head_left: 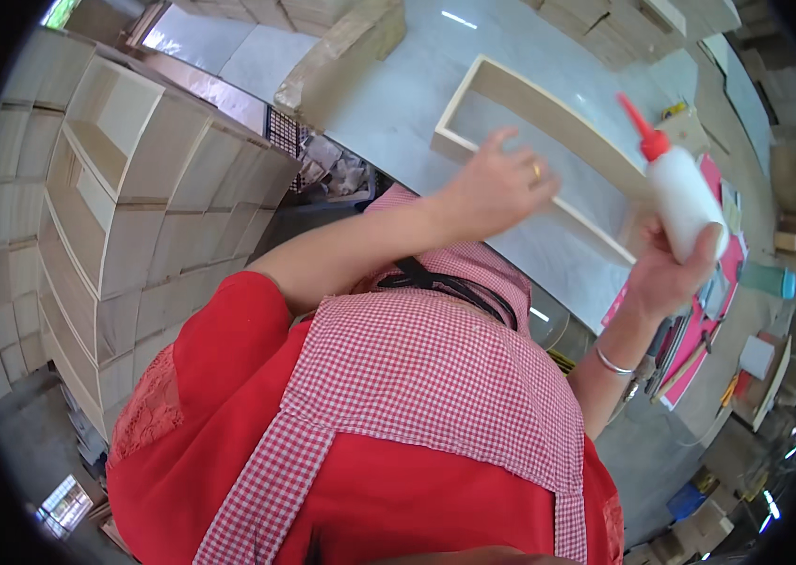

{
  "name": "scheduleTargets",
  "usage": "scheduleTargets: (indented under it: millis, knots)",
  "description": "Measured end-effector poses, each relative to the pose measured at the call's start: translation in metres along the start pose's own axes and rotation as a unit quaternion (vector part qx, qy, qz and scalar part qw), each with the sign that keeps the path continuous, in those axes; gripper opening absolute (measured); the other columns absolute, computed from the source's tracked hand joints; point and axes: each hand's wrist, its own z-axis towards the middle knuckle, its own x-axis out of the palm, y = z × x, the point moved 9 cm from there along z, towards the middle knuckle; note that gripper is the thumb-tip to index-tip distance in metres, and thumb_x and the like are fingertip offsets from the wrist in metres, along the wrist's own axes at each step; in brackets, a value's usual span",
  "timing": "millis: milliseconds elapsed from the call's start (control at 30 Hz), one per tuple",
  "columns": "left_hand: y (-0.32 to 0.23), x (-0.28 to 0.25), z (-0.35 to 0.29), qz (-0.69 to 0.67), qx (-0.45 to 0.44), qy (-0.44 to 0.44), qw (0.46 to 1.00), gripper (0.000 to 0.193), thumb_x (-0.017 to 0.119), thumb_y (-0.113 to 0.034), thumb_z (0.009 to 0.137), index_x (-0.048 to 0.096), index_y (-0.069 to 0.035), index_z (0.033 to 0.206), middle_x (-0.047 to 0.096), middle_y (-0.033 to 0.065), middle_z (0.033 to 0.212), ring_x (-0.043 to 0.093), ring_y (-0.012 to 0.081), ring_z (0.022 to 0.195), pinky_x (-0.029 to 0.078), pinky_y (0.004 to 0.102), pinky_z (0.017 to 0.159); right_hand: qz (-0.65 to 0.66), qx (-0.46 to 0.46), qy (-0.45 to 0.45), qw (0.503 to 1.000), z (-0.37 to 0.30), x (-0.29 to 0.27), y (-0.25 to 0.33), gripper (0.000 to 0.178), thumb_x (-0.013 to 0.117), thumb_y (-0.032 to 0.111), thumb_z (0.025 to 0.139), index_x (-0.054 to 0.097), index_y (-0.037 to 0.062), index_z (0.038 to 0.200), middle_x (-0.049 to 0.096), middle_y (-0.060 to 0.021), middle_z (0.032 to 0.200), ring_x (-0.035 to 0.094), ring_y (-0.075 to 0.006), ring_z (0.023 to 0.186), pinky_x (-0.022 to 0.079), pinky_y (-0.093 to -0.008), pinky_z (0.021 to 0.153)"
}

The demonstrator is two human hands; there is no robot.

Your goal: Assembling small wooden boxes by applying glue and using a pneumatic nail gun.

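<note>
A white squeeze bottle with a red nozzle (685,188) is in my right hand (666,273), its tip pointing up and to the left. My right fingers wrap round the lower part of the bottle, partly hidden behind it. On the pale worktable (398,113) lies a long rectangular wooden frame (558,108), through which the table surface shows. My left hand (501,188) hovers at the frame's near long side, slightly blurred. Its fingers are loosely bent, with one standing apart, and I see nothing held in them. Whether it touches the frame I cannot tell.
Tall stacks of wooden boxes (125,226) stand on the left. A wrapped block (341,56) sits at the table's far left edge. To the right are a pink board (680,377) with tools, a teal bottle (768,280) and a brown box (685,127).
</note>
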Motion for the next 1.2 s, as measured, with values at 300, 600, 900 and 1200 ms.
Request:
scheduleTargets:
  millis: [300,600,900,1200]
  knots:
    - [-0.027,0.003,-0.042,-0.019,0.031,-0.088,0.995,0.039,0.054,-0.022,0.09,0.062,-0.011,0.127,0.054,0.0097,0.137,0.048,0.0233,0.135,0.029,0.0578,0.112,-0.143,0.055,0.126,0.98,-0.035,0.074,-0.049,0.045,0.073,0.024,0.088,0.054,0.001,0.121,0.06,-0.0093,0.104,0.061,-0.0163,0.088,0.051,-0.0286,0.073]
    - [-0.028,0.012,-0.047,-0.052,0.05,-0.049,0.996,0.048,0.051,-0.021,0.091,0.055,-0.008,0.137,0.052,0.0065,0.14,0.048,0.0233,0.132,0.027,0.0573,0.116,-0.153,0.053,0.168,0.972,-0.041,0.101,-0.051,0.047,0.079,0.02,0.084,0.054,0.0021,0.12,0.06,-0.0071,0.105,0.059,-0.0143,0.094,0.05,-0.0278,0.08]
    - [-0.027,0.015,-0.048,-0.046,0.051,-0.038,0.997,0.048,0.051,-0.022,0.091,0.055,-0.01,0.137,0.049,0.006,0.145,0.043,0.0221,0.139,0.023,0.0556,0.118,-0.182,0.05,0.164,0.968,-0.034,0.109,-0.053,0.045,0.079,0.019,0.084,0.054,0.0019,0.118,0.06,-0.007,0.105,0.059,-0.0139,0.093,0.05,-0.0273,0.08]
    - [-0.027,0.01,-0.046,-0.006,0.047,-0.073,0.996,0.049,0.049,-0.024,0.091,0.054,-0.01,0.138,0.048,0.0064,0.147,0.041,0.0204,0.141,0.024,0.052,0.117,-0.193,0.062,0.12,0.972,-0.017,0.114,-0.057,0.044,0.08,0.02,0.085,0.054,0.0017,0.115,0.06,-0.0079,0.102,0.06,-0.0137,0.091,0.05,-0.0263,0.077]
